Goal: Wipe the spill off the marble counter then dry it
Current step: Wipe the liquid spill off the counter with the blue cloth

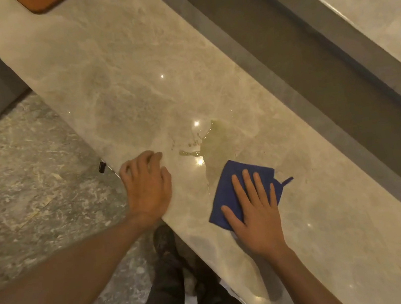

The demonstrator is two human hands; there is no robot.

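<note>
A yellowish spill (213, 147) lies on the beige marble counter (130, 71), with small droplets trailing off to its left. A folded blue cloth (226, 192) rests flat on the counter at the spill's near edge. My right hand (255, 211) presses flat on the cloth with fingers spread, covering its near right part. My left hand (147, 183) rests palm down on the counter's front edge, left of the spill, fingers loosely curled and holding nothing.
A dark recessed channel (314, 82) runs along the counter's far side, with another marble surface (368, 9) beyond it. An orange-brown object (46, 0) sits at the counter's top left. My legs and shoe (165, 237) stand on the grey marble floor (29, 177) below.
</note>
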